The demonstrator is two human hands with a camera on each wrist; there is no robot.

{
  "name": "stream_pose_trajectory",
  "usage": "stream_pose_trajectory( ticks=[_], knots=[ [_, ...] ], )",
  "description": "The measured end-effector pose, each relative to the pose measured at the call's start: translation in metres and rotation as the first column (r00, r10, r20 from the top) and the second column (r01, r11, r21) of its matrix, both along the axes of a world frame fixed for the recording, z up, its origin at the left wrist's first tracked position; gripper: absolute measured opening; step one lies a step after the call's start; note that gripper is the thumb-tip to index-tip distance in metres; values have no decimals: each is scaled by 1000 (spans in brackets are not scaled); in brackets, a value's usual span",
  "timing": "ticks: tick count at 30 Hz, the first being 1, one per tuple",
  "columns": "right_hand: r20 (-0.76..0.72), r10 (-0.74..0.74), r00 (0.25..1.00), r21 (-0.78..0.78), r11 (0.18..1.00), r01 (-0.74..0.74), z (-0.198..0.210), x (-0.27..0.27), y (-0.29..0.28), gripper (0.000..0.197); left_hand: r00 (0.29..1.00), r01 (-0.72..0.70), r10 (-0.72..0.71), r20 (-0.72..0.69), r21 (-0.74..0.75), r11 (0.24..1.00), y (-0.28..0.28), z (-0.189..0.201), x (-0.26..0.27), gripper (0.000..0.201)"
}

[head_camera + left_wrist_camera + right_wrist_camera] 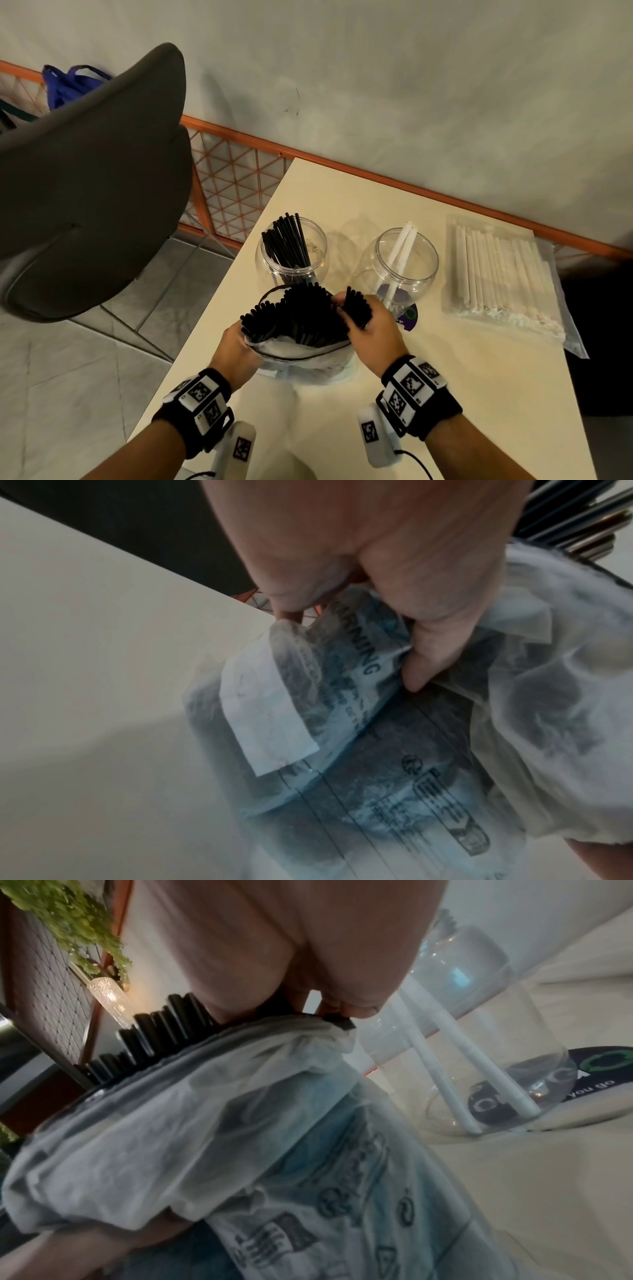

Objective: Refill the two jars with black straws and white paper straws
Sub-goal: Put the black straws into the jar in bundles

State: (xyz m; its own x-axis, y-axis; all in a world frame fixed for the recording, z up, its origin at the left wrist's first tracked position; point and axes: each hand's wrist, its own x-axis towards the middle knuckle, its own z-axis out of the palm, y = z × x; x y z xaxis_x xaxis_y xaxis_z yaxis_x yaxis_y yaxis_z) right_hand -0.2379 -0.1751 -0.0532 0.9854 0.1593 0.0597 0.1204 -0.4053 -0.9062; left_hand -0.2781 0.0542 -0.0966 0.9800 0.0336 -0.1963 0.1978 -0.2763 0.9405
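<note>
We have the black straws (pixel 301 315) standing upright in their bag (pixel 301 356) at the counter's (pixel 462 394) near edge. Our right hand (pixel 373 329) pinches a small bunch; our left hand (pixel 233 346) grips the bag. Their jar (pixel 291 250) sits at 12 o'clock. The left wrist view alone shows fingers (pixel 428 653) clenching plastic.

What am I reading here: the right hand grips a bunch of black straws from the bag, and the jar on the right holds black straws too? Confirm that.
Half right. The right hand does grip a bunch of black straws from the bag. But the jar on the right holds two white straws, not black ones; the head view shows this, and the right wrist view confirms it.
</note>
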Motion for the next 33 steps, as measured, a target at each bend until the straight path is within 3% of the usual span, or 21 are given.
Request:
stream_pose_trajectory(
  ticks=[5,8,12,14,21,24,25,28,33],
  knots=[
    [4,-33,999,105,994,33,21,1,6,7,999,-25,23,-35,-53,998,2,-4,1,39],
    [22,-54,998,185,981,49,38,3,10,8,999,-7,4,-47,-46,999,3,-2,0,26],
    [39,-105,994,312,946,88,69,9,16,8,993,-73,56,-100,-170,983,7,3,-1,41],
    [51,-126,991,379,920,97,92,14,18,5,995,-69,59,-79,-130,989,7,5,-1,28],
    [284,-76,956,392,919,-44,181,48,24,7,999,-52,51,-16,-64,997,9,12,-2,53],
    [338,-60,939,433,896,-99,200,67,30,8,999,-44,42,-21,-92,995,11,11,-3,34],
    [343,-52,938,452,884,-116,204,74,34,10,998,-52,48,-44,-102,993,11,10,-2,25],
    [312,-27,950,494,858,-138,205,94,52,12,994,-81,69,-82,-153,985,14,3,-2,30],
    [212,51,976,413,900,-137,172,112,87,8,999,-20,19,-47,-31,999,14,2,-1,28]
  ],
)
